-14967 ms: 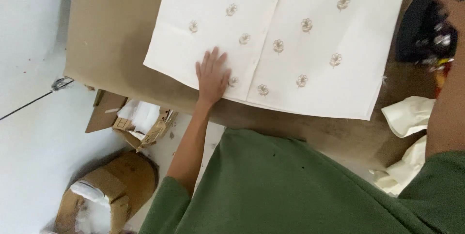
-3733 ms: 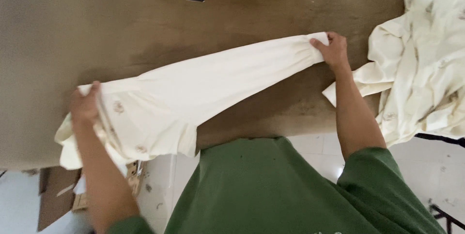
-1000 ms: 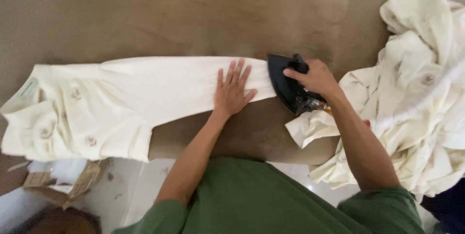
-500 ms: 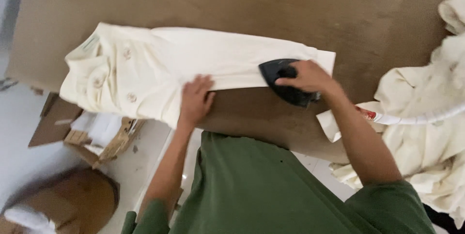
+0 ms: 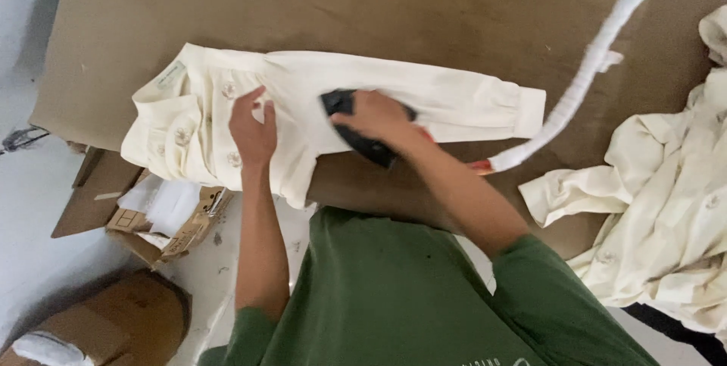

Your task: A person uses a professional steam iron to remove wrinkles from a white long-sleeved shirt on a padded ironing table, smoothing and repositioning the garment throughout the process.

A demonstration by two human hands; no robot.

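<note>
Brown padded desk [image 5: 394, 3], seen from overhead. Cream shirt [image 5: 318, 101] laid lengthwise across near half, collar end left, cuff end right. Right hand [image 5: 376, 115] wrapped tight round handle of black iron [image 5: 363, 139], soleplate down on shirt's middle at its near edge. Left hand [image 5: 254, 130] flat, fingers spread, pressing fabric just left of iron (holding nothing, only pinning cloth). White padded cord [image 5: 583, 78] running from iron's rear up to top right, crossing desk beside cuff. Shirt's lower left corner hanging over desk's near edge. Bare desk open beyond shirt, far side. Pile of cream garments [image 5: 666, 207] at right, well apart from cuff. Cardboard boxes [image 5: 144, 214] on floor, lower left.
</note>
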